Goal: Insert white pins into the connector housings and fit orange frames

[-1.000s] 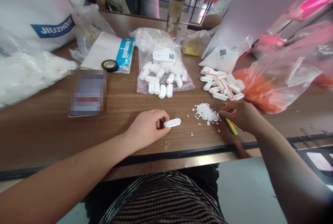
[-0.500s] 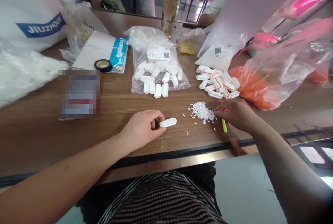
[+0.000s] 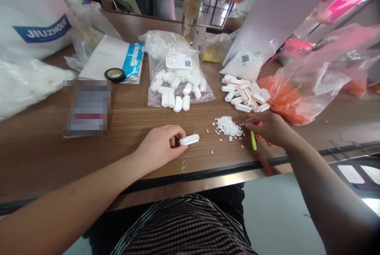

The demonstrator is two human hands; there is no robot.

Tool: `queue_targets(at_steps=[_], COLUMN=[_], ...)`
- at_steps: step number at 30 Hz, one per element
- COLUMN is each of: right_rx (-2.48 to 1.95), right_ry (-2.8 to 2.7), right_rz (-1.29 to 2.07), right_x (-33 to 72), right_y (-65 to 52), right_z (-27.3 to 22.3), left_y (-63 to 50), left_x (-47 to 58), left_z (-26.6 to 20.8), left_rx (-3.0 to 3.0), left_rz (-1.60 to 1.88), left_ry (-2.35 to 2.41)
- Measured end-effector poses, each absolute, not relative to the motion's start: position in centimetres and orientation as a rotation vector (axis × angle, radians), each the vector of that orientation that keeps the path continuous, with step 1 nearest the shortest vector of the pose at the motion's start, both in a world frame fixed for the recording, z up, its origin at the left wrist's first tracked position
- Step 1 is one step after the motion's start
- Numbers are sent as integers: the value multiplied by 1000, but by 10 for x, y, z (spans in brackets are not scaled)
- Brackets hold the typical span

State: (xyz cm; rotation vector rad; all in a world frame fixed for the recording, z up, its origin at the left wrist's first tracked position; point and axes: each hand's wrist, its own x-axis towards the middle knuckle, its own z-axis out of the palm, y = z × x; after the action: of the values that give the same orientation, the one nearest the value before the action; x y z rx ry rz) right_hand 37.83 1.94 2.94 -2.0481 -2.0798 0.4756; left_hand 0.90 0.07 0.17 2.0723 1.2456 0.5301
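My left hand (image 3: 162, 144) pinches a white plastic connector housing (image 3: 189, 140) between thumb and fingers, just above the table. Rows of small holes show on the housing's upper face. My right hand (image 3: 268, 127) is closed at the right edge of a pile of tiny white plugs (image 3: 228, 125). Whatever its fingertips pinch is too small or hidden to make out. Orange plastic strips (image 3: 259, 138) lie partly under this hand. A yellow-green stick-like tool (image 3: 253, 141) rests below its fingers, its far end hidden.
Behind the plugs lies a heap of white housings with orange strips (image 3: 245, 95). A clear bag of white housings (image 3: 181, 69) lies mid-table. Farther right sits a bag of orange parts (image 3: 287, 99). Black tape (image 3: 114, 74), a booklet (image 3: 103, 57) and a bottle (image 3: 190, 14) stand or lie behind.
The whole view has shifted slightly. My right hand has moved a little, and more of the orange strips shows beneath it. My left hand keeps its hold on the housing.
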Motion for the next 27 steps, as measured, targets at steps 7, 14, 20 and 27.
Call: queue_targets(at_steps=[7,14,20,27], right_rx=[-1985,-2006,-2157,-2039], right_ry=[-2125,-2118,-2018,-2044], right_rz=[388,236,211,335], right_x=[383,377,371,381], right_y=[20,23,29,31], right_z=[18,15,20,21], left_y=[1,1,1,1], left_x=[9,9,9,8], left_z=[1,1,1,-1], left_rx=[2082,2079,2075,2079], left_rz=[529,532,535,529], left_ry=[1236,1240,1236,1234])
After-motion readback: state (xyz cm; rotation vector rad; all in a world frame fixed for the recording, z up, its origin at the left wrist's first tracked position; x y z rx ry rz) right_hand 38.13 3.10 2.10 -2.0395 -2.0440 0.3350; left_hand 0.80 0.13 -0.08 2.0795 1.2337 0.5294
